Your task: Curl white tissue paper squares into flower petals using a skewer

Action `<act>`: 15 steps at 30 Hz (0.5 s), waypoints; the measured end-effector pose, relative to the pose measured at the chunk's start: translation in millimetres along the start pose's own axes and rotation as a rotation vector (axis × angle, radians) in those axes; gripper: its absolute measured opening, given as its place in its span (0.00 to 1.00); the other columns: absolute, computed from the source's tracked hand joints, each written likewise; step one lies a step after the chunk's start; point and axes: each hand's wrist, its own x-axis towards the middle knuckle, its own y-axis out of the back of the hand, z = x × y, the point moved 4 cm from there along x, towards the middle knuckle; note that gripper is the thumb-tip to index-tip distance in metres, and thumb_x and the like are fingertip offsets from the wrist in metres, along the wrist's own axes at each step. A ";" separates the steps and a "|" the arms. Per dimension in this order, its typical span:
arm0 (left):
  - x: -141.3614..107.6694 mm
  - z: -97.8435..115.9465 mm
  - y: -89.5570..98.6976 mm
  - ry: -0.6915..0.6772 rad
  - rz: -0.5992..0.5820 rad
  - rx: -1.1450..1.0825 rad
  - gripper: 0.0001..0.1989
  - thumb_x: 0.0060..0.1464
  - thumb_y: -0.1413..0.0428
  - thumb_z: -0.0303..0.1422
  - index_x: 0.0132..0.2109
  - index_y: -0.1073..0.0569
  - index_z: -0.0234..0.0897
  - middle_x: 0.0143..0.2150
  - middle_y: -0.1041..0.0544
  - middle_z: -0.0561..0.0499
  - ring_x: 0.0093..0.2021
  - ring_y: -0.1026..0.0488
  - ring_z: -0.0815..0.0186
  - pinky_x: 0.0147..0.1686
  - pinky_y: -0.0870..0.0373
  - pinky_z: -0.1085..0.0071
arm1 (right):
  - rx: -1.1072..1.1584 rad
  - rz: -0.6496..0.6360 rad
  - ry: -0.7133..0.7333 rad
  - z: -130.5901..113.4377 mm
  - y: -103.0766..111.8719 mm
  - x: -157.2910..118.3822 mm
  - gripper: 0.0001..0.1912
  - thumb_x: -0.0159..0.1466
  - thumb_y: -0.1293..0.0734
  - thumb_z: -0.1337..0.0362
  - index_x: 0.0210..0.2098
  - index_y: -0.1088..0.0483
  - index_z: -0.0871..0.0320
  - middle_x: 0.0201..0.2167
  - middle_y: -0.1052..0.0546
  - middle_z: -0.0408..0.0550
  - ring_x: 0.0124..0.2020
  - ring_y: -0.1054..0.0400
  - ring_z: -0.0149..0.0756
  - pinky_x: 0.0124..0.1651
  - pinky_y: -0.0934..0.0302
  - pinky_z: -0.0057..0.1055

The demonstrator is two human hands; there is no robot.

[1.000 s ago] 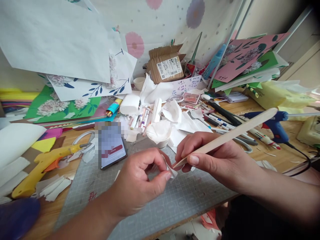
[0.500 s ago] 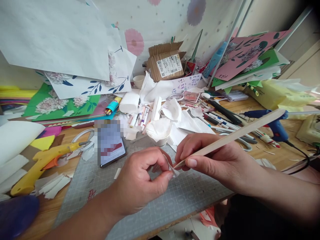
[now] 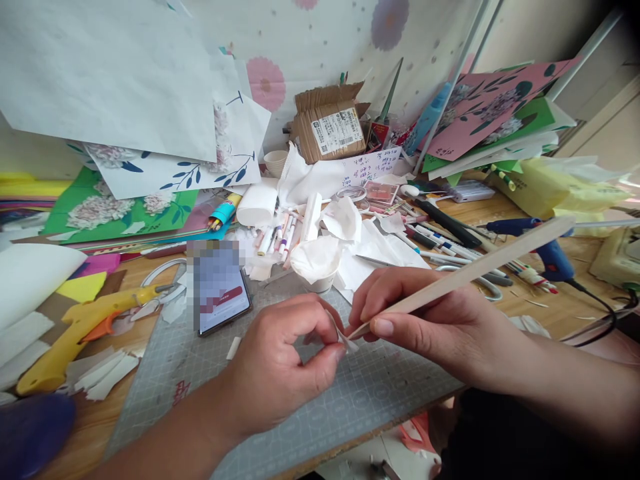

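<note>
Thumb and fingers of my left hand (image 3: pixel 293 360) pinch a small piece of thin white paper (image 3: pixel 349 344) above the grey cutting mat (image 3: pixel 370 393). My right hand (image 3: pixel 430 327) is closed round a flat, pale wooden stick (image 3: pixel 475 272). The stick slants up to the right, and its narrow lower end touches or nearly touches the paper. Part of the paper is hidden behind my left fingers. Just beyond my hands stands a cup (image 3: pixel 316 261) with white paper over its top.
A phone (image 3: pixel 223 293) lies on the mat's left part. A yellow glue gun (image 3: pixel 80 330) is at the left, a blue one (image 3: pixel 553 257) at the right. Markers (image 3: pixel 440 243), a cardboard box (image 3: pixel 327 123) and flower-decorated sheets (image 3: pixel 500 110) stand or lie further back.
The whole view has shifted slightly. Both hands keep nearly the same pose, with the stick's lower end still at the small paper.
</note>
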 end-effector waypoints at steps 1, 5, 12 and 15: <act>-0.2 0.2 -0.1 0.000 -0.007 0.001 0.09 0.48 0.43 0.21 0.26 0.32 0.38 0.29 0.25 0.53 0.30 0.27 0.68 0.32 0.32 0.73 | 0.014 0.000 -0.004 0.1 0.3 0.1 0.03 0.64 0.33 0.66 0.35 0.27 0.60 0.31 0.24 0.48 0.34 0.29 0.36 0.36 0.34 0.31; 0.4 1.0 -0.6 -0.008 -0.013 0.011 0.08 0.48 0.43 0.22 0.26 0.31 0.38 0.28 0.25 0.53 0.30 0.27 0.68 0.31 0.31 0.73 | 0.019 0.001 -0.003 -0.4 0.8 0.3 0.04 0.64 0.33 0.66 0.35 0.27 0.60 0.31 0.24 0.48 0.34 0.29 0.35 0.36 0.34 0.30; 1.3 1.9 -0.6 -0.038 0.001 0.031 0.09 0.48 0.43 0.20 0.26 0.32 0.38 0.27 0.26 0.55 0.29 0.28 0.71 0.30 0.32 0.75 | -0.044 -0.008 0.009 -1.1 -0.1 -0.3 0.06 0.65 0.34 0.65 0.35 0.27 0.63 0.32 0.24 0.51 0.34 0.28 0.36 0.36 0.34 0.31; 0.8 1.9 -0.9 -0.046 0.001 0.058 0.09 0.48 0.43 0.20 0.26 0.31 0.38 0.27 0.26 0.55 0.29 0.28 0.71 0.30 0.32 0.75 | -0.084 -0.018 0.028 -1.8 -1.4 -0.5 0.07 0.65 0.34 0.65 0.36 0.27 0.65 0.33 0.24 0.53 0.35 0.28 0.37 0.36 0.33 0.32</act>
